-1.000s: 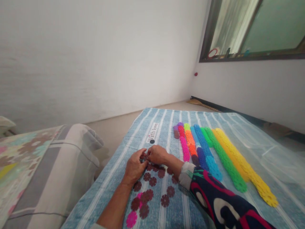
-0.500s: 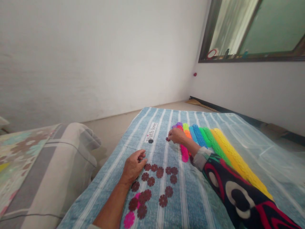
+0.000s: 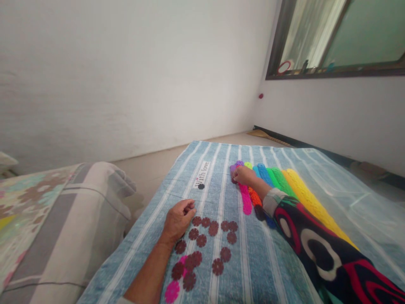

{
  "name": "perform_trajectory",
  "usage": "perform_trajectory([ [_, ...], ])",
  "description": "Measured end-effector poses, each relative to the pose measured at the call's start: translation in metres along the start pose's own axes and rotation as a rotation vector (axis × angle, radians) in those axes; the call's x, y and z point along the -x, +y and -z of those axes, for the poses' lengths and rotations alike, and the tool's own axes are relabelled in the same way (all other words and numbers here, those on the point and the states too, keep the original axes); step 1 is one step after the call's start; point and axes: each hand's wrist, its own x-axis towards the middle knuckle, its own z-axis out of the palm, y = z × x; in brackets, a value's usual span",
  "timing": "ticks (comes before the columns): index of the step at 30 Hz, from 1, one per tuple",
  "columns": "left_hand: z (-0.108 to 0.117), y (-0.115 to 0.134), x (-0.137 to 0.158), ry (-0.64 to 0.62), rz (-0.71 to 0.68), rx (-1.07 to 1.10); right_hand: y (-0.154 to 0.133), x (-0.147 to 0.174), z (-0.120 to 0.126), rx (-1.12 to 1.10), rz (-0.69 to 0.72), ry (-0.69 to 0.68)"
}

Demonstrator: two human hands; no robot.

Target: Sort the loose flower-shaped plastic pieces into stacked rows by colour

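Observation:
My right hand [image 3: 243, 174] is pinched on a dark brown notched plastic disc [image 3: 233, 180], mostly covered by the fingers. It is at the left side of the coloured rows, over the purple discs [image 3: 239, 163] and the pink row [image 3: 246, 202]. My left hand [image 3: 179, 217] rests on the cloth with its fingers curled in, and no object shows in them. Beside it lie several loose brown discs [image 3: 201, 240], spread toward me and to the right. Two pink discs [image 3: 172, 291] are among them, one partly covered. A black disc [image 3: 201, 186] lies by the "With love" print [image 3: 203, 171].
Orange, blue [image 3: 265, 175], green and yellow [image 3: 313, 202] rows of overlapping discs run under and beside my right arm. A clear plastic bag [image 3: 351, 194] lies at the right on the striped cloth [image 3: 152, 236]. A covered bed or seat [image 3: 95, 202] stands at the left.
My right hand has moved right with the brown disc, from the bare cloth to the purple and pink rows. My left hand has stayed in place. The view has shifted slightly.

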Motion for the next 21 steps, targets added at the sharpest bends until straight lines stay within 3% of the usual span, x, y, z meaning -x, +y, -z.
perform_trajectory([
  [13,0.002,0.004,0.000,0.010,0.041,0.055,-0.016,0.022,-0.001,0.068,0.033,0.118],
  [21,0.004,0.010,0.002,0.062,0.174,0.275,-0.078,0.075,-0.015,-0.003,0.332,0.036],
])
